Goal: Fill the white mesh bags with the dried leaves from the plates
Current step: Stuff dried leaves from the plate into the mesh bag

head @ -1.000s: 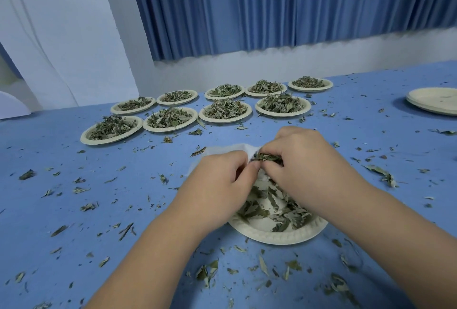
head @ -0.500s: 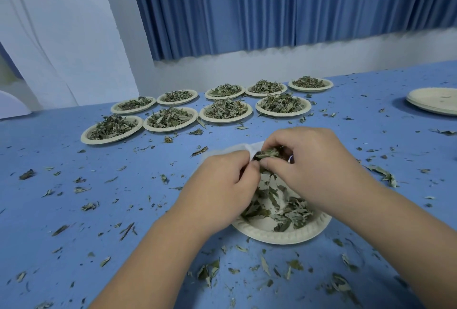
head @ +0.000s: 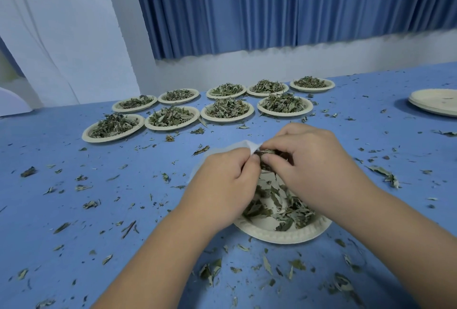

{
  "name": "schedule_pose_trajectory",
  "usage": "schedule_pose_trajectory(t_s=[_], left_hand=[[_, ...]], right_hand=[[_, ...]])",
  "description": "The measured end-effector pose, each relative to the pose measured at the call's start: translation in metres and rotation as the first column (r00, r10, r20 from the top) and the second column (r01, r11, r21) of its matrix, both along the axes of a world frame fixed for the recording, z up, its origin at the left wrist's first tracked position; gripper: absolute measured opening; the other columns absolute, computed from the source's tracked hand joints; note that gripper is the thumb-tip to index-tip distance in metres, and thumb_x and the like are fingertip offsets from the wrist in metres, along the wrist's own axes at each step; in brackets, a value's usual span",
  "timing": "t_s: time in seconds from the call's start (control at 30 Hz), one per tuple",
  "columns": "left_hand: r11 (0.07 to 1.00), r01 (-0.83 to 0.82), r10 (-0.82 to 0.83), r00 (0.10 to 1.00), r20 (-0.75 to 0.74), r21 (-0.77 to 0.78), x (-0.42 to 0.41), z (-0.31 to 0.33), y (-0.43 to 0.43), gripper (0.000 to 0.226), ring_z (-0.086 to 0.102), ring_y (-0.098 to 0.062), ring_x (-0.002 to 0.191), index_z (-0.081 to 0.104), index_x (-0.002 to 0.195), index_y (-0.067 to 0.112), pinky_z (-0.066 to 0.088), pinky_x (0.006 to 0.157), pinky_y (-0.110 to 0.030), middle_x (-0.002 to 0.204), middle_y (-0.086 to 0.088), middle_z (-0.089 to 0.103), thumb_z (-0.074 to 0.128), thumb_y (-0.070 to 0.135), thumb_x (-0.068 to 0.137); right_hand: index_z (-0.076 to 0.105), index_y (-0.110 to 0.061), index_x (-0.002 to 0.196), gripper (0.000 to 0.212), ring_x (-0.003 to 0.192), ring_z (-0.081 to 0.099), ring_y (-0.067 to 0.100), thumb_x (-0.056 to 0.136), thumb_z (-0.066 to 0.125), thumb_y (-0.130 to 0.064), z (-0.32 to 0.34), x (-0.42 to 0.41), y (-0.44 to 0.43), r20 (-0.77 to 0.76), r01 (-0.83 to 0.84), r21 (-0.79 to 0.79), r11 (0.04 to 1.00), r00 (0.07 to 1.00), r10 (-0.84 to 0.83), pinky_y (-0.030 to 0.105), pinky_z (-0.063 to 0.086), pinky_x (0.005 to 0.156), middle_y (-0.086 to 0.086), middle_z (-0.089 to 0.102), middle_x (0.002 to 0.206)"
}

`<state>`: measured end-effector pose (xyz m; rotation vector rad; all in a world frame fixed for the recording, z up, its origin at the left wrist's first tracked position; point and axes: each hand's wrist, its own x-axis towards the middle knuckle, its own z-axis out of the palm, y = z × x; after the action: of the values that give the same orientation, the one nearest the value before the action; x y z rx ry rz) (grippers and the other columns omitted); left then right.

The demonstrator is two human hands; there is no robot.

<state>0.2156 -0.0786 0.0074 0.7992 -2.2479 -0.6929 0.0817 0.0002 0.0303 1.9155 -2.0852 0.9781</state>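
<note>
Pinching leaves (head: 268,152), right hand (head: 314,163); left hand (head: 222,185) pinches bag (head: 251,146).

Blue table (head: 49,140), pleated blue curtain (head: 272,7) — cream plates (head: 279,238), grey-green leaves (head: 279,200) — white bag (head: 251,146).

One wide-angle camera on my head, facing forward and down, left hand (head: 222,185) and right hand (head: 314,167) close at 6 o'clock, filled plates (head: 227,120) farther off toward 12 o'clock.

blue table (head: 37,150) carries plates of dried leaves (head: 172,128), a stack of empty plates (head: 435,104) and scattered leaf bits (head: 384,175)
</note>
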Motion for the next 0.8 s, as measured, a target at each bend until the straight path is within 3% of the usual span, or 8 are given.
schedule_pose_trajectory(t_s=[0.07,0.17,0.27,0.43,0.63,0.8], left_hand=[[1.0,0.002,-0.002,1.0,0.02,-0.012,-0.0003,-0.0009,0.0009,0.039,0.039,-0.008,0.05,0.041,0.057,0.021,0.034,0.051,-0.03,0.053,0.012,0.047,0.043,0.034,0.094],[1.0,-0.024,0.024,1.0,0.012,-0.018,0.0004,-0.0008,0.0003,0.039,0.039,-0.008,0.05,0.042,0.057,0.023,0.033,0.05,-0.03,0.053,0.012,0.047,0.043,0.035,0.094],[0.999,-0.04,0.04,0.999,0.006,-0.028,0.0011,0.0004,0.0001,0.038,0.041,-0.008,0.051,0.044,0.06,0.019,0.035,0.051,-0.031,0.053,0.011,0.047,0.042,0.037,0.093],[0.999,-0.011,0.011,1.0,0.001,-0.048,-0.0003,0.0009,0.0029,0.038,0.04,-0.008,0.051,0.042,0.058,0.02,0.035,0.051,-0.03,0.056,0.011,0.048,0.042,0.035,0.093],[0.999,-0.006,0.006,1.0,-0.015,-0.042,-0.0004,0.0023,0.0033,0.036,0.038,-0.009,0.051,0.044,0.06,0.018,0.033,0.051,-0.031,0.054,0.008,0.045,0.04,0.036,0.091],[0.999,0.013,-0.014,1.0,-0.019,-0.034,-0.0008,0.0024,0.0049,0.036,0.039,-0.007,0.051,0.044,0.06,0.019,0.035,0.052,-0.029,0.054,0.009,0.046,0.043,0.03,0.094]], right_hand=[[0.074,-0.02,0.098,0.016,0.086,0.052,0.007,0.09,0.061,-0.025,0.0001,-0.0002,-0.0002,-0.014,-0.005,0.027,1.0,1.0,0.005,0.02,0.04,0.075,-0.004,0.06,0.092],[0.069,-0.024,0.111,0.024,0.082,0.053,0.001,0.088,0.064,-0.023,0.0008,-0.0007,0.0039,0.127,-0.064,0.023,0.998,0.99,0.06,0.008,0.039,0.076,-0.01,0.062,0.093],[0.068,-0.028,0.106,0.022,0.081,0.057,-0.002,0.086,0.067,-0.019,0.0005,-0.0014,0.0053,0.236,-0.079,-0.012,0.997,0.969,0.079,0.008,0.044,0.078,-0.014,0.065,0.086],[0.073,-0.016,0.083,0.004,0.076,0.056,0.006,0.082,0.071,-0.013,-0.0026,0.0027,-0.0024,0.096,-0.036,-0.11,0.993,0.994,0.046,0.025,0.047,0.074,-0.008,0.062,0.083],[0.076,-0.023,0.097,0.017,0.083,0.054,0.002,0.085,0.069,-0.013,-0.0035,-0.0017,-0.0009,0.108,-0.093,-0.101,0.99,0.989,0.104,0.019,0.049,0.078,-0.013,0.056,0.087],[0.074,-0.026,0.084,0.016,0.073,0.053,0.002,0.082,0.069,-0.011,-0.0022,-0.0003,-0.0018,-0.011,-0.069,-0.126,0.99,0.998,0.068,0.018,0.045,0.067,-0.015,0.063,0.077]])
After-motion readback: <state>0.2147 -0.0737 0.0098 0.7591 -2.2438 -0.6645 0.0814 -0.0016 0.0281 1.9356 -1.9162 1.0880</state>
